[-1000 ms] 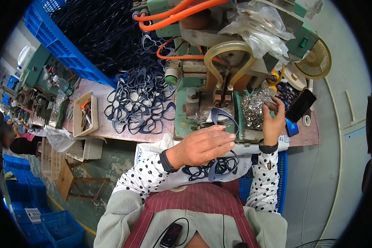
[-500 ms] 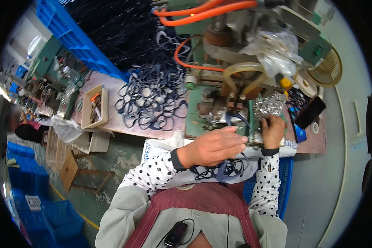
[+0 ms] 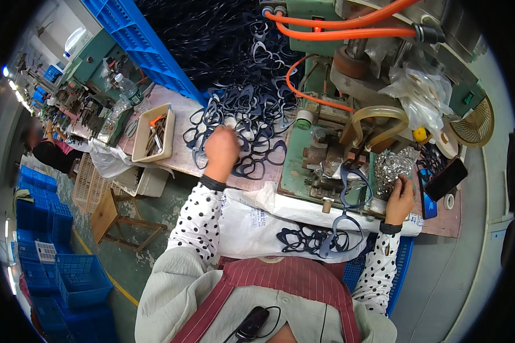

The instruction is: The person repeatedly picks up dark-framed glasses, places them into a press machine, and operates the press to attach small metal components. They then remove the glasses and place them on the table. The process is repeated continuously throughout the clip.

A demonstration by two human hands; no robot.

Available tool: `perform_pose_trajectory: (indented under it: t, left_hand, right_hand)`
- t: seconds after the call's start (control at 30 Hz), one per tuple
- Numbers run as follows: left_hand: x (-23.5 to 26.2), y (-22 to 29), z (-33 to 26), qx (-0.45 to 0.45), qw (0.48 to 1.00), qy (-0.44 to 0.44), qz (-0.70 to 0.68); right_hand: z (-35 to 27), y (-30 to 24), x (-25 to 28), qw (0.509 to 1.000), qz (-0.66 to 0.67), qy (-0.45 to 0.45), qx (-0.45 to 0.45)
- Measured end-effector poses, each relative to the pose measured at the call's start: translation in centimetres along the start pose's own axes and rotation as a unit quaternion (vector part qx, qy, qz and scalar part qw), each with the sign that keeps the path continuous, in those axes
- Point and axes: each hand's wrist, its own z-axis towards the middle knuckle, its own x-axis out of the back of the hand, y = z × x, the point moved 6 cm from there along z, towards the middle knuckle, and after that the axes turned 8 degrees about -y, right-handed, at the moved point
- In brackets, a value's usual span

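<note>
Left to right. Lower left: stacked blue crates [image 3: 84, 280], count unclear, 1 white printed card [image 3: 46, 251] on them, text too small to read. 1 wooden stool [image 3: 104, 222] beside them. Left of centre: 1 cream bin [image 3: 167, 143] of hand tools, 1 clear bottle [image 3: 127, 87] behind it with a green label, not legible.

Left hand [image 3: 222, 150] is at the near-left edge of the loose pile of dark blue frames [image 3: 257, 117], too many to count. Hand blurred; can't tell if it's gripping one. 1 big blue crate [image 3: 149, 48] behind, upper left.

Centre: white sack [image 3: 243, 220], faint blue print, unreadable. Small heap of frames [image 3: 306, 243] on it, tangled. Green press [image 3: 303, 157] above: 2 thick orange hoses, 1 thin. 1 frame [image 3: 357, 204] hangs at its front.

Right hand [image 3: 400, 200]: fingers drawn narrow at the near edge of the small metal parts [image 3: 390, 168]; can't tell if one's pinched. Far right: 1 black phone [image 3: 446, 180], 1 tape roll [image 3: 449, 201].
</note>
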Motion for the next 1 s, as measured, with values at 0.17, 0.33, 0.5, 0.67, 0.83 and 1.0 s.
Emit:
perform_pose_trajectory:
  t: [0.17, 0.33, 0.5, 0.67, 0.83, 1.0]
  left_hand:
    - [-1.0, -5.3, -1.6, 0.154, 0.977, -0.147, 0.002]
    - [-3.6, -6.9, -2.1, 0.154, 0.98, -0.117, -0.052]
    - [-4.1, -7.1, -1.8, 0.11, 0.993, -0.025, -0.024]
    - [-4.2, -6.1, -1.4, 0.1, 0.995, -0.006, -0.017]
    - [-5.0, -5.8, -1.3, 0.116, 0.959, -0.074, -0.248]
    - [-0.1, -2.6, -0.9, 0.085, 0.939, 0.029, -0.333]
  right_hand:
    - [0.0, -0.2, 0.0, 0.999, 0.015, -0.03, -0.029]
    - [0.9, -1.9, 0.5, 0.998, 0.046, -0.007, 0.038]
    - [1.7, -5.0, 0.7, 0.964, 0.245, -0.081, -0.069]
    - [1.6, -9.8, 1.7, 0.923, 0.346, -0.157, -0.055]
    - [1.1, -14.2, 2.1, 0.889, 0.413, -0.19, -0.062]
    - [0.9, -14.8, 1.1, 0.916, 0.333, -0.219, -0.048]
